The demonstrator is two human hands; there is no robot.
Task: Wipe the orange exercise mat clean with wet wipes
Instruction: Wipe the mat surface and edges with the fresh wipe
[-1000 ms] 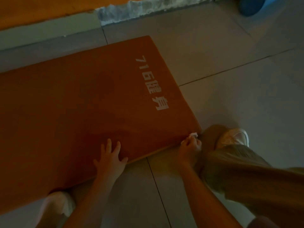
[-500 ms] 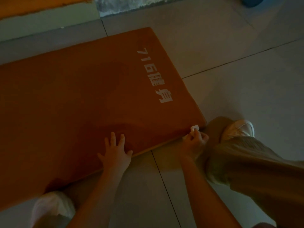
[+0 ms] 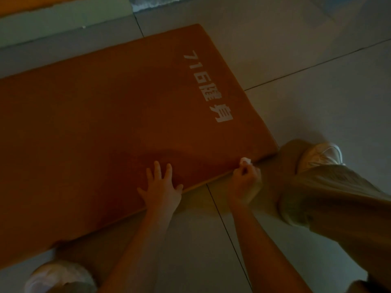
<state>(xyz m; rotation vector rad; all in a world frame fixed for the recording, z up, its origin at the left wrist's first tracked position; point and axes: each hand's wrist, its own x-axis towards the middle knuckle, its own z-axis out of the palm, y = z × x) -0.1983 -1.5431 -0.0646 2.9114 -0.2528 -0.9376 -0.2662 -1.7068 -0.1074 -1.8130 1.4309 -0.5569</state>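
Note:
The orange exercise mat (image 3: 101,123) lies flat on a tiled floor, with white printed characters near its right end. My left hand (image 3: 160,187) rests palm down with spread fingers on the mat's near edge. My right hand (image 3: 245,178) grips a small crumpled white wet wipe (image 3: 245,160) and holds it against the mat's near edge, close to the near right corner.
My right leg in tan trousers (image 3: 330,197) and a white shoe (image 3: 321,155) stand just right of the mat's corner. Another white shoe (image 3: 59,278) is at the bottom left. Grey floor tiles (image 3: 306,70) surround the mat; a light step (image 3: 63,20) runs along the far side.
My right hand with the wipe has slid a little left along the mat's near edge, away from the corner. My left hand stays pressed on the mat. The camera has shifted slightly.

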